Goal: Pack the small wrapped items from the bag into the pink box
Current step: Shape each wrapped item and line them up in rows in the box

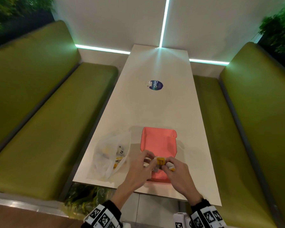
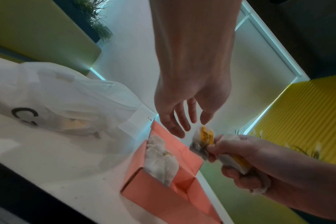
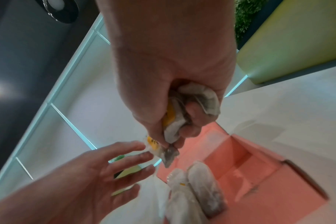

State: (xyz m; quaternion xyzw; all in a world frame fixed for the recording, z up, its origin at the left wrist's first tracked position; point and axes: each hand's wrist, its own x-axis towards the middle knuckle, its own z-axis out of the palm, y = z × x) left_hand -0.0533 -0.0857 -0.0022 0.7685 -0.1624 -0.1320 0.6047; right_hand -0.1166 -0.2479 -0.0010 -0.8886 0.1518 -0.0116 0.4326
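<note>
The pink box (image 1: 156,142) lies open on the white table (image 1: 155,104), near its front edge. A few white wrapped items (image 2: 159,157) lie along its near left side, also seen from the right wrist as wrapped items (image 3: 194,186). My right hand (image 1: 167,165) grips a bunch of wrapped items (image 3: 194,97) above the box and pinches one yellow-labelled packet (image 2: 206,135) forward. My left hand (image 2: 184,125) is beside it with straight, spread fingers (image 3: 136,147) at the packet's wrapper, holding nothing. The white plastic bag (image 1: 109,155) lies left of the box with more items inside.
A round blue sticker (image 1: 155,85) sits mid-table. Green padded benches (image 1: 48,112) flank the table on both sides. Plants (image 1: 89,196) grow below the table's near left corner. The box's lid flap (image 3: 305,178) stands open at the far side.
</note>
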